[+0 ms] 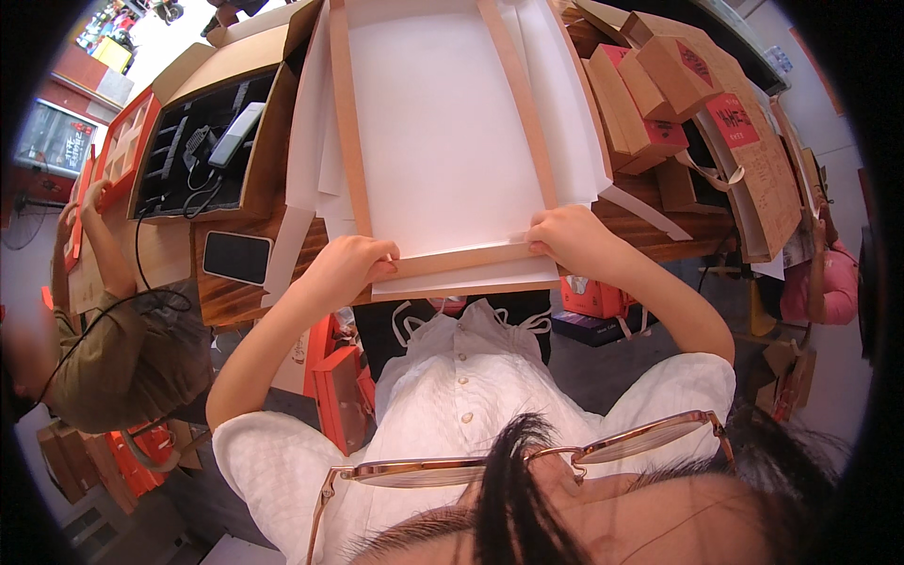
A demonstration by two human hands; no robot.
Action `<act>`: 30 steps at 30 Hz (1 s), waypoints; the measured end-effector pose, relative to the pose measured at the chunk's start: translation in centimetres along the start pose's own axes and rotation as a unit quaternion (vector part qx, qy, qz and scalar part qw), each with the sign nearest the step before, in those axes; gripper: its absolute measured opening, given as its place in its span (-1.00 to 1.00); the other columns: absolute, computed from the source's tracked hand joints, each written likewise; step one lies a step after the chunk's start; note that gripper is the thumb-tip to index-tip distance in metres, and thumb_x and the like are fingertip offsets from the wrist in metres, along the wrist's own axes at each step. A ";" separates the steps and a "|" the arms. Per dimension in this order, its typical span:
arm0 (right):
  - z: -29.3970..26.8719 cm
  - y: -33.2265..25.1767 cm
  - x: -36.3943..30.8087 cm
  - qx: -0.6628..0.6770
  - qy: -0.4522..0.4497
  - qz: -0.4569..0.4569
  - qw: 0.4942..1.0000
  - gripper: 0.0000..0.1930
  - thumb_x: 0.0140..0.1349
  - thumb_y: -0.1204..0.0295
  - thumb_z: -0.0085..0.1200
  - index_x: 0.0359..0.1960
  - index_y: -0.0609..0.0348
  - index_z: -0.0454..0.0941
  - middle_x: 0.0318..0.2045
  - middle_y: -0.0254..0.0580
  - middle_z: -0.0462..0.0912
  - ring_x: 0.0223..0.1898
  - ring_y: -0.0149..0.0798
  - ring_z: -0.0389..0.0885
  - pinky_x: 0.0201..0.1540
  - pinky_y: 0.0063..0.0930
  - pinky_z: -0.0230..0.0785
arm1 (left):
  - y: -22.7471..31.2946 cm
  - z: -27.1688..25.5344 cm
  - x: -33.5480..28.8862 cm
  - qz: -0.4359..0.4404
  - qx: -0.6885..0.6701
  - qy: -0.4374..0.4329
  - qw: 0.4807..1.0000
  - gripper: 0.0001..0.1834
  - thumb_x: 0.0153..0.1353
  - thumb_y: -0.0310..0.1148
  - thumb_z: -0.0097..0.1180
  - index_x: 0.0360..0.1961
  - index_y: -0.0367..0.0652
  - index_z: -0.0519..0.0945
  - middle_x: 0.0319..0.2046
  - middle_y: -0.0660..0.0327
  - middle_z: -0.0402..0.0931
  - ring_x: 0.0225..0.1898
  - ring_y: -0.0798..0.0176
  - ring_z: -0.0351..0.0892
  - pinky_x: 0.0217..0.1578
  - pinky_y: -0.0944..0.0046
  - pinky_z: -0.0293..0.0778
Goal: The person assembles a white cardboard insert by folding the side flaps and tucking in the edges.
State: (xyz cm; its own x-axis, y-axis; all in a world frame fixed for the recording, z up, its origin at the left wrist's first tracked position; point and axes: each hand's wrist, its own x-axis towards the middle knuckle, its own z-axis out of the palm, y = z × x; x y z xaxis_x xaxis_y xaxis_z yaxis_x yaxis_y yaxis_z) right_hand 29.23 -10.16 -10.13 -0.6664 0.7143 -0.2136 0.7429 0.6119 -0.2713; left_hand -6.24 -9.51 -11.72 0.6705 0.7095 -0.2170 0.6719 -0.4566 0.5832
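Observation:
A large white panel (443, 132) lies before me, with a long brown cardboard strip (350, 122) up its left side and another up its right. Across its near edge runs a shorter brown cardboard strip (461, 258), with a white flap (480, 282) below it. My left hand (347, 269) pinches the left end of this near strip, fingers curled over it. At the other end my right hand (578, 243) grips the same strip near the corner. Loose white side flaps (311, 160) stick out beyond the long strips.
A phone (237, 258) lies on the wooden table (221, 299), left of the panel. Beyond it stands an open carton (273, 155) with black lining and a white device. Several brown boxes (650, 104) are stacked at right. A co-worker (122, 339) handles a red tray at left; another person (824, 282) is far right.

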 end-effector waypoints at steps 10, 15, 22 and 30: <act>-0.8 0.1 1.4 -0.005 -0.055 -0.007 0.998 -0.89 0.05 0.43 0.25 -0.53 0.20 0.63 -0.33 -0.10 0.60 -0.29 0.02 0.66 -0.20 -0.16 0.49 | 0.7 -0.5 0.6 0.011 0.055 -0.069 0.996 -0.77 0.32 -0.36 0.12 -0.03 -0.10 0.50 -0.34 0.05 0.64 -0.27 -0.02 0.65 -0.22 0.12 0.54; -0.9 -0.3 1.3 -0.020 -0.064 0.005 0.998 -0.81 0.02 0.40 0.33 -0.38 0.19 0.62 -0.28 -0.08 0.58 -0.24 0.02 0.65 -0.17 -0.16 0.49 | 1.0 -0.1 0.7 0.046 0.145 -0.102 0.983 -0.59 0.38 -0.21 0.08 0.23 0.13 0.44 -0.26 0.00 0.61 -0.24 -0.02 0.67 -0.22 0.10 0.58; -0.9 -0.4 1.0 -0.023 -0.053 0.013 0.998 -0.72 0.04 0.37 0.34 -0.29 0.21 0.53 -0.28 -0.05 0.61 -0.22 0.06 0.65 -0.18 -0.15 0.49 | 2.0 -1.0 1.2 0.031 0.162 -0.160 0.973 -0.52 0.37 -0.09 0.06 0.30 0.20 0.39 -0.24 0.01 0.62 -0.21 0.00 0.68 -0.21 0.09 0.59; -1.3 -0.6 0.9 -0.023 -0.065 0.044 0.997 -0.71 0.08 0.34 0.31 -0.31 0.21 0.47 -0.45 0.04 0.66 -0.27 0.08 0.68 -0.23 -0.13 0.48 | 3.3 -2.2 2.2 -0.045 0.108 -0.175 0.978 -0.61 0.33 -0.21 0.15 0.13 -0.01 0.41 -0.20 -0.09 0.65 -0.18 -0.06 0.67 -0.18 0.01 0.56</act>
State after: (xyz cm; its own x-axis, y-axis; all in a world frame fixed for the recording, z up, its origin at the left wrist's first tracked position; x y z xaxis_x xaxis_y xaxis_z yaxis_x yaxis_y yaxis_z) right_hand 28.26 -9.39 -8.98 -0.5994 0.7174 -0.3549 0.7986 0.5661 -0.2045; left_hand -3.27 -8.27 -8.55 0.6465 0.5421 -0.5368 0.7588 -0.5301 0.3785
